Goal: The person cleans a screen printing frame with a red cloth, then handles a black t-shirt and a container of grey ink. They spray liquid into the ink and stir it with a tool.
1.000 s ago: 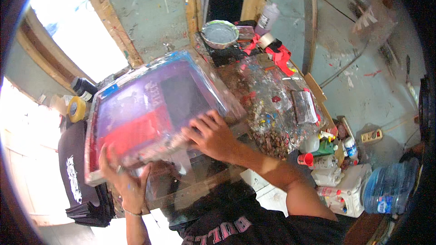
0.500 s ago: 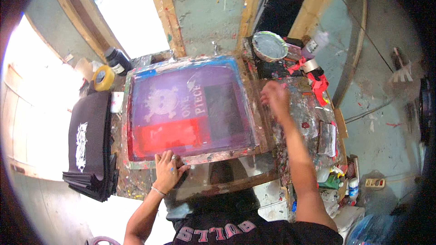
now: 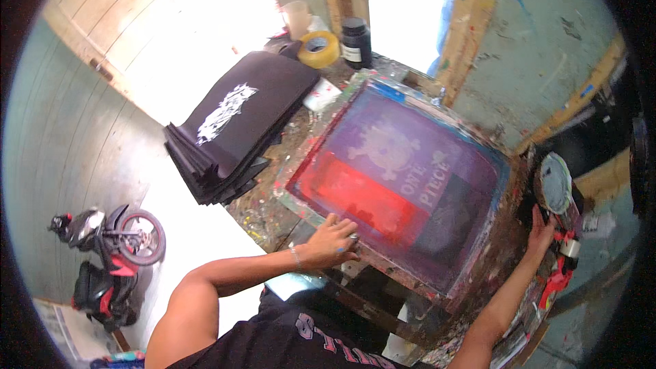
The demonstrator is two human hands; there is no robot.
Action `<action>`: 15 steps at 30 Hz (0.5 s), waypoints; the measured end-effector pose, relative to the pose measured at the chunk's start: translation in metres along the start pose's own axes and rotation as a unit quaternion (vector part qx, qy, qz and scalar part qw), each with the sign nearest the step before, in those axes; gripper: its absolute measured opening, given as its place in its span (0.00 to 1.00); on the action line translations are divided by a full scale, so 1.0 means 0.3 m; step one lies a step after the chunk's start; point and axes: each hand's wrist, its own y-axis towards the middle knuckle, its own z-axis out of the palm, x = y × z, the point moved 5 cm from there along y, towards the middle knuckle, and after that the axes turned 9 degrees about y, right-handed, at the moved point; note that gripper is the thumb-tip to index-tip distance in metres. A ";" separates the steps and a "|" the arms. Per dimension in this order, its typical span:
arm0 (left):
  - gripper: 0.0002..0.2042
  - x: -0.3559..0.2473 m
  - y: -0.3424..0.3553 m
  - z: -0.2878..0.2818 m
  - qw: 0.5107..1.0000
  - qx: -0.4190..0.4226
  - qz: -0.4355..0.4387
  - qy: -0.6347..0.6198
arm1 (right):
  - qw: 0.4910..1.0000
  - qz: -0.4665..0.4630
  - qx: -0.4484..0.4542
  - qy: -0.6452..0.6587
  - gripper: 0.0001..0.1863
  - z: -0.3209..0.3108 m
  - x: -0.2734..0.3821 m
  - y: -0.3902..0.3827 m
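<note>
A screen-printing frame [image 3: 393,184] lies flat on the paint-stained table [image 3: 266,219], its mesh showing a purple field, red and dark blocks, a skull and lettering. My left hand [image 3: 330,242] rests on the frame's front edge with fingers apart. At the right, beside a paint bowl [image 3: 555,181], my right hand [image 3: 542,232] has its fingers curled at something dark that I cannot make out. A stack of black sheets [image 3: 232,130] with a white print on top lies left of the frame.
Yellow tape [image 3: 318,39], a dark jar [image 3: 356,48] and a pale cup [image 3: 295,17] stand behind the stack. Red cloth strips [image 3: 555,281] and a white roll [image 3: 568,249] lie at the right. A motorbike [image 3: 108,260] is on the floor at the lower left, beside an open doorway.
The frame, tilted and held by both hands earlier, now lies flat. My right hand has left it and moved right to beside the bowl. The view has swung left.
</note>
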 end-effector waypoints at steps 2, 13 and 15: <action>0.22 0.015 -0.005 0.015 1.000 0.012 -0.018 -0.017 | 0.999 0.035 0.009 0.037 0.30 -0.038 -0.015 0.054; 0.27 0.027 -0.076 0.016 0.997 -0.060 -0.054 0.020 | 0.979 0.017 0.002 -0.204 0.29 -0.012 0.036 -0.008; 0.23 0.065 -0.100 0.033 0.994 -0.013 -0.100 0.033 | 0.898 -0.102 0.078 -0.420 0.24 0.128 0.046 -0.326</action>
